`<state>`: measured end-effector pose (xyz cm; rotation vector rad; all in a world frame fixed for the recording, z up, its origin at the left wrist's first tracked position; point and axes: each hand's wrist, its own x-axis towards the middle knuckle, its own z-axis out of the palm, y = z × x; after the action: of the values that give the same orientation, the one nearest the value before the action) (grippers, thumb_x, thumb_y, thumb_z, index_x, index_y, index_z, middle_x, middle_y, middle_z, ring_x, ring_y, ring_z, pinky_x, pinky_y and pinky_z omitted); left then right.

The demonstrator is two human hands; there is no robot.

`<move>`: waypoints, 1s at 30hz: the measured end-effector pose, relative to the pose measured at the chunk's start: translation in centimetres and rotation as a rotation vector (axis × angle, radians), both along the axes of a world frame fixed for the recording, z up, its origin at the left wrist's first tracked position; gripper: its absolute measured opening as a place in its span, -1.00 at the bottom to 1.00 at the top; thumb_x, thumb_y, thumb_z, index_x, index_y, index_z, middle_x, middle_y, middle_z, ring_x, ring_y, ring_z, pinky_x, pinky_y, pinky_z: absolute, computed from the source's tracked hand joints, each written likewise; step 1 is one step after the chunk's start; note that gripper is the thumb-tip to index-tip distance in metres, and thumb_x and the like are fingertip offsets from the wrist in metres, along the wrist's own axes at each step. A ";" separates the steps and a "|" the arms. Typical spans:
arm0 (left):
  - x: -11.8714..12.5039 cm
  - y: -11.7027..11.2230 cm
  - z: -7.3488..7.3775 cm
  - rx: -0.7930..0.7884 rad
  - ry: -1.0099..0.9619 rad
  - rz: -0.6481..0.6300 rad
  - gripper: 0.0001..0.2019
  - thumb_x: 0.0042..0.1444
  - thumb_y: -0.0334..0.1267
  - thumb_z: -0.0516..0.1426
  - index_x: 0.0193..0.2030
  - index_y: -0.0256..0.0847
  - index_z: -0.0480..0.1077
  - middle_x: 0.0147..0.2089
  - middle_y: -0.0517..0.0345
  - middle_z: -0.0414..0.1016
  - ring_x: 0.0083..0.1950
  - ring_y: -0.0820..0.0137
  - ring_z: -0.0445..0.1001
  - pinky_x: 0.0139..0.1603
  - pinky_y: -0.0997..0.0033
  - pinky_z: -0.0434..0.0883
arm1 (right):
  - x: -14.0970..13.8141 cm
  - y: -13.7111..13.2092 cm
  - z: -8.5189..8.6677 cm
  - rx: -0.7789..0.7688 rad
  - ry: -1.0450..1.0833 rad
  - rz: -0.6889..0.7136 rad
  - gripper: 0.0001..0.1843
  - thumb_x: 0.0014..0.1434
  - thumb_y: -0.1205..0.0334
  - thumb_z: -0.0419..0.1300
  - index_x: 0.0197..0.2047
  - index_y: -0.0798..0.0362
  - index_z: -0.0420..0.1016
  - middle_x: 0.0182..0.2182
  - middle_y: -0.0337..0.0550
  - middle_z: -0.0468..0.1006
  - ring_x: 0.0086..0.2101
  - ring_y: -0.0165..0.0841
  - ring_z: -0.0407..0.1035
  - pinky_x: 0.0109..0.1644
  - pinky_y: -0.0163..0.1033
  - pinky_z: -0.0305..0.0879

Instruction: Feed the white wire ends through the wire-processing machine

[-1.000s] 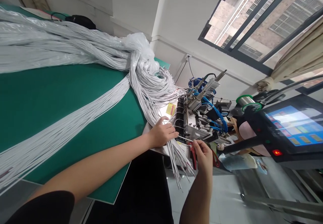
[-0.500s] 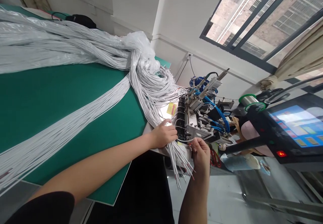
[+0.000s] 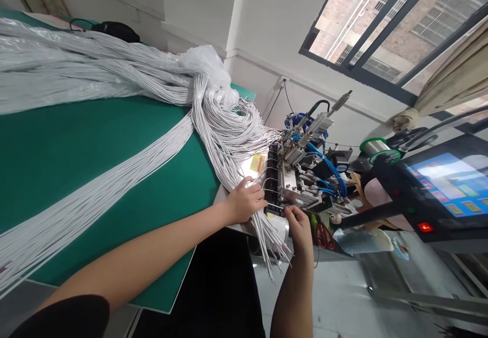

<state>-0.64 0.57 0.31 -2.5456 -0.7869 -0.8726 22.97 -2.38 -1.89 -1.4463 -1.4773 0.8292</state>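
My left hand (image 3: 244, 204) is curled over a bundle of thin white cables (image 3: 269, 234), whose loose ends hang below it past the table edge. One white cable (image 3: 275, 206) runs from my left hand across to my right hand (image 3: 299, 222). The fingertips of my right hand pinch that cable close to its end. They are at the lower end of the black slotted feed strip (image 3: 272, 175) on a benchtop wire-processing machine (image 3: 293, 175). Several other cables lie in the strip's upper slots. Whether the pinched cable sits inside a slot, I cannot tell.
Long cable bundles (image 3: 125, 68), partly wrapped in clear plastic, lie across the green table (image 3: 95, 155). A touchscreen panel (image 3: 450, 185) stands at the right, near a wire spool (image 3: 375, 150). Red-handled scissors (image 3: 325, 236) lie below the machine.
My right hand has moved slightly up and left, bringing the cable closer to the machine's feed strip. My left hand stays on the bundle. The whole view has shifted a little.
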 end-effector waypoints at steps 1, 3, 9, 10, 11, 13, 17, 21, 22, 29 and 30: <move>0.0 0.0 0.0 -0.005 0.003 0.001 -0.78 0.12 -0.45 0.04 -0.19 -0.14 0.45 -0.29 0.13 0.43 -0.16 0.32 0.35 0.15 0.05 0.02 | 0.0 0.1 -0.1 -0.018 0.039 0.008 -0.64 0.11 -0.03 0.17 -0.54 0.06 0.29 -0.60 -0.32 0.21 -0.52 -0.44 0.07 -0.47 -0.35 0.02; 0.0 0.0 -0.1 -0.019 0.010 0.006 -0.77 0.09 -0.45 0.05 -0.19 -0.14 0.46 -0.29 0.12 0.43 -0.15 0.30 0.35 0.16 0.04 0.00 | -0.1 0.1 -0.2 -0.051 0.108 0.002 -0.64 0.08 -0.03 0.18 -0.54 0.05 0.27 -0.61 -0.33 0.18 -0.54 -0.45 0.04 -0.50 -0.36 -0.01; 0.1 0.0 -0.1 -0.058 0.017 0.011 -0.76 0.01 -0.47 0.08 -0.21 -0.15 0.46 -0.28 0.10 0.44 -0.14 0.29 0.35 0.16 0.03 -0.02 | -1.1 0.3 -0.6 -0.118 0.323 -0.080 -0.64 -0.04 0.01 0.22 -0.59 0.03 0.18 -0.65 -0.36 0.12 -0.60 -0.48 -0.01 -0.56 -0.36 -0.03; 0.1 0.0 -0.2 -0.059 0.013 0.010 -0.76 0.00 -0.48 0.07 -0.22 -0.15 0.45 -0.29 0.10 0.44 -0.14 0.29 0.35 0.16 0.03 -0.01 | -1.3 0.2 -0.7 -0.121 0.335 -0.084 -0.64 -0.04 0.00 0.22 -0.59 0.03 0.18 -0.65 -0.37 0.12 -0.61 -0.48 -0.01 -0.56 -0.36 -0.02; 0.1 0.0 -0.2 -0.059 0.007 0.010 -0.77 0.00 -0.48 0.07 -0.23 -0.16 0.45 -0.30 0.10 0.44 -0.14 0.29 0.35 0.16 0.02 -0.01 | -1.4 0.2 -0.7 -0.124 0.342 -0.087 -0.64 -0.04 -0.01 0.22 -0.59 0.03 0.19 -0.66 -0.37 0.13 -0.61 -0.48 0.00 -0.56 -0.36 0.00; 0.1 0.0 -0.2 -0.055 0.002 0.011 -0.78 -0.01 -0.48 0.07 -0.25 -0.17 0.44 -0.31 0.11 0.44 -0.14 0.30 0.35 0.16 0.02 -0.02 | -1.5 0.0 -0.9 -0.131 0.356 -0.091 -0.63 -0.03 -0.04 0.22 -0.57 0.03 0.22 -0.66 -0.36 0.17 -0.61 -0.47 0.04 -0.55 -0.35 0.04; 0.0 0.1 -0.3 -0.055 0.015 0.013 -0.77 -0.06 -0.49 0.08 -0.27 -0.19 0.44 -0.29 0.10 0.46 -0.12 0.28 0.37 0.17 0.01 -0.03 | -1.0 -0.8 -1.2 -0.118 0.335 -0.129 -0.60 -0.02 -0.11 0.26 -0.55 0.05 0.30 -0.65 -0.33 0.26 -0.59 -0.44 0.12 -0.52 -0.33 0.07; -0.1 0.1 -0.3 -0.077 0.016 -0.002 -0.74 -0.06 -0.49 0.08 -0.22 -0.19 0.45 -0.24 0.09 0.49 -0.09 0.28 0.38 0.19 0.02 -0.04 | 0.1 -2.2 -0.7 -0.039 0.271 -0.156 -0.60 0.03 -0.10 0.25 -0.53 0.07 0.35 -0.60 -0.30 0.32 -0.56 -0.44 0.15 -0.49 -0.34 0.08; -0.1 0.1 -0.3 -0.085 0.016 -0.007 -0.73 -0.06 -0.49 0.09 -0.21 -0.19 0.45 -0.22 0.08 0.49 -0.07 0.27 0.38 0.20 0.02 -0.04 | 0.3 -2.6 -0.4 -0.023 0.251 -0.162 -0.61 0.05 -0.08 0.24 -0.53 0.07 0.37 -0.59 -0.29 0.33 -0.55 -0.43 0.16 -0.48 -0.34 0.09; -0.1 0.2 -0.4 -0.089 -0.001 -0.018 -0.73 -0.01 -0.47 0.08 -0.15 -0.22 0.44 -0.08 0.05 0.49 0.04 0.24 0.36 0.25 0.00 -0.05 | -0.4 -5.0 3.4 0.031 -0.110 -0.047 -0.70 0.12 -0.01 0.22 -0.38 0.08 0.53 -0.49 -0.17 0.47 -0.47 -0.35 0.28 -0.40 -0.29 0.18; -0.1 0.2 -0.4 -0.077 -0.002 -0.023 -0.73 0.00 -0.48 0.07 -0.15 -0.20 0.43 -0.10 0.07 0.50 0.02 0.26 0.37 0.24 0.00 -0.04 | -0.7 -5.2 3.8 0.031 -0.163 0.000 -0.71 0.12 0.00 0.22 -0.36 0.08 0.54 -0.48 -0.16 0.48 -0.48 -0.35 0.28 -0.40 -0.29 0.18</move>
<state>-0.74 0.80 -0.14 -2.6260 -0.8082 -0.8686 22.22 -7.54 1.86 -1.5202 -1.6037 0.6991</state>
